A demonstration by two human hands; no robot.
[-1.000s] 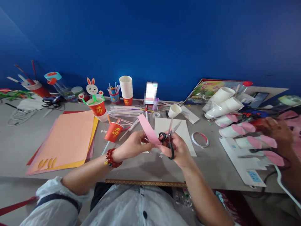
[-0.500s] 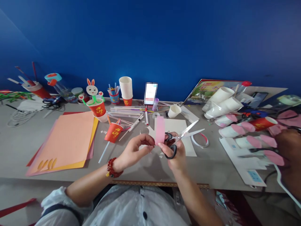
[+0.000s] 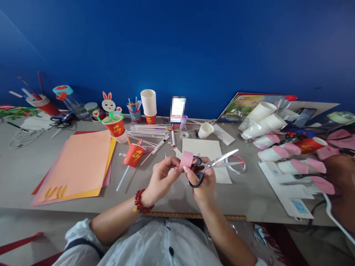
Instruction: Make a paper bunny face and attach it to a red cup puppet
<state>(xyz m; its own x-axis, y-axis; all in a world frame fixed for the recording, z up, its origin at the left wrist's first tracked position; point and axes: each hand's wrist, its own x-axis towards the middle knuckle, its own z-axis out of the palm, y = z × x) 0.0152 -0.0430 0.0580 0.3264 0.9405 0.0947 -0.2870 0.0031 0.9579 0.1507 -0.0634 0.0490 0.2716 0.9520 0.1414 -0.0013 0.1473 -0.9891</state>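
A pink paper strip (image 3: pixel 186 159) is bent over into a short curl between my two hands. My left hand (image 3: pixel 162 180) pinches the strip's left side between thumb and fingers. My right hand (image 3: pixel 205 186) is closed round black-handled scissors (image 3: pixel 210 165), whose parted blades point away to the right. That hand's thumb also presses on the strip's lower edge. Beneath and beyond my hands lies a white sheet of paper (image 3: pixel 224 174) with a small drawn mark, partly hidden by my right hand.
Coloured paper sheets (image 3: pixel 77 159) are stacked at left. Nearby stand a red paper cup (image 3: pixel 134 155) with straws and a rabbit figure (image 3: pixel 108 105) in a cup. Loose straws (image 3: pixel 149 130), a white cup (image 3: pixel 205 130) and a tape roll (image 3: pixel 242 170) lie beyond. A co-worker's arm (image 3: pixel 337 177) shows at right.
The pink strip stood upright and has been folded down into a curl. My left hand has moved right to take hold of it, and the scissors have shifted slightly, turning a little clockwise.
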